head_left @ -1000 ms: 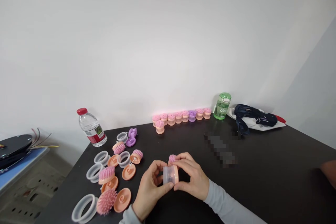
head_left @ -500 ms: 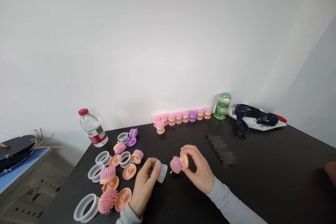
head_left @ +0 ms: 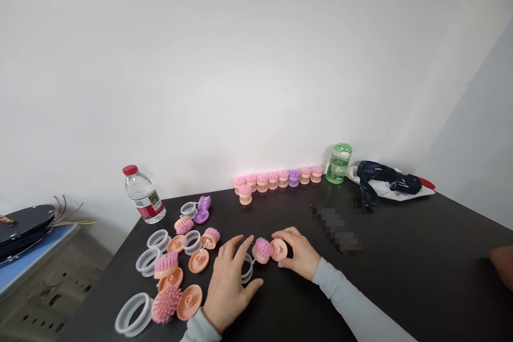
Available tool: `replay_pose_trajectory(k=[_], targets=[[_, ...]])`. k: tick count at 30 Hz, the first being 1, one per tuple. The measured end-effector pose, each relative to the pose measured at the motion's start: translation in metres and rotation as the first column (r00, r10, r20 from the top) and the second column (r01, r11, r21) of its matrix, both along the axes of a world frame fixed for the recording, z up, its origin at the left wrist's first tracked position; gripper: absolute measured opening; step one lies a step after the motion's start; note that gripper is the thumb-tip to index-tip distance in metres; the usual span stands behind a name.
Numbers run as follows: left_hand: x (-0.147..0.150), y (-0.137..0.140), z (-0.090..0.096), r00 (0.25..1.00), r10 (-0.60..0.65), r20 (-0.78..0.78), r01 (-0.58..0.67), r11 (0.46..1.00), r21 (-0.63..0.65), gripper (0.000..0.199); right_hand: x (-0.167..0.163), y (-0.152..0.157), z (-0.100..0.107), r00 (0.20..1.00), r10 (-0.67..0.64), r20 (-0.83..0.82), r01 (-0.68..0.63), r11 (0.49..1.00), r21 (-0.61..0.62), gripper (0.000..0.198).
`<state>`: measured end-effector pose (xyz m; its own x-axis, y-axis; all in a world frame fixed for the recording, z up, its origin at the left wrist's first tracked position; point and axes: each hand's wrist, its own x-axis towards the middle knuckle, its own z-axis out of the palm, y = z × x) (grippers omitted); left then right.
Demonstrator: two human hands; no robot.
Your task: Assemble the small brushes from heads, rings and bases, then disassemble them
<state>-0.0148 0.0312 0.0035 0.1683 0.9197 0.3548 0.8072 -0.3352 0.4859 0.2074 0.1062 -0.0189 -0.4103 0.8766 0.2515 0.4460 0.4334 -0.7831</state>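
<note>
My left hand (head_left: pixel 228 283) has its fingers spread and thumb apart, just over a clear plastic ring (head_left: pixel 247 269) on the black table. Beside the ring, a pink-bristled brush head (head_left: pixel 263 250) rests bristles up. My right hand (head_left: pixel 301 252) pinches a round peach cap (head_left: pixel 279 250) by its edge, hollow side showing, close against that brush head. Left of my left hand lie several loose parts: clear rings (head_left: pixel 134 314), peach caps (head_left: pixel 189 302), pink brush heads (head_left: pixel 165 303) and a purple brush head (head_left: pixel 204 203) with its purple cap (head_left: pixel 201 216).
Assembled pink brushes (head_left: pixel 262 183) and a purple one (head_left: pixel 293 178) line the wall. A water bottle (head_left: pixel 145 195) stands back left, a green container (head_left: pixel 339 163) back right near a dark strap bundle (head_left: pixel 388 177) on a white bag. A blurred dark object (head_left: pixel 336 227) lies right.
My left hand has set the clear ring down and spread its fingers. My right hand has lowered the peach cap, turning its hollow side into view, beside the brush head.
</note>
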Motion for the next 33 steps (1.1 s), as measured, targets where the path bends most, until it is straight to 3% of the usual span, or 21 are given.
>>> replay_pose_trajectory(k=[5,7,10,16,19,25,29,33], targets=[[0.006,-0.001,0.001,0.978,-0.001,-0.21,0.014,0.998,0.06,0.078,-0.019,-0.009,-0.003,0.995,0.098,0.022,-0.098,0.995,0.025,0.067],[0.009,-0.004,0.005,0.971,0.022,-0.239,-0.007,0.998,0.062,0.069,-0.028,-0.014,-0.004,0.99,0.139,0.023,-0.139,0.99,0.035,0.07],[0.01,-0.015,0.013,0.965,0.101,-0.241,-0.09,0.994,0.055,0.052,-0.038,-0.021,-0.005,0.977,0.207,0.049,-0.209,0.977,0.049,0.069],[-0.002,-0.036,0.009,0.881,0.286,-0.377,-0.291,0.956,0.045,0.055,-0.059,-0.03,-0.006,0.955,0.283,0.094,-0.291,0.953,0.085,0.069],[-0.015,-0.029,0.004,0.846,0.312,-0.433,-0.331,0.943,0.031,0.051,-0.076,-0.03,-0.004,0.952,0.288,0.102,-0.298,0.95,0.093,0.064],[-0.044,0.008,0.011,0.873,0.243,-0.423,-0.28,0.959,-0.028,0.049,-0.114,-0.008,0.002,0.967,0.24,0.091,-0.249,0.963,0.107,0.048],[-0.062,0.024,0.019,0.885,0.21,-0.416,-0.245,0.969,-0.03,0.044,-0.128,0.007,0.0,0.968,0.244,0.053,-0.248,0.962,0.112,0.05],[-0.069,0.02,0.025,0.877,0.235,-0.419,-0.262,0.965,-0.007,0.035,-0.127,0.006,-0.008,0.956,0.292,-0.006,-0.29,0.951,0.11,0.065]])
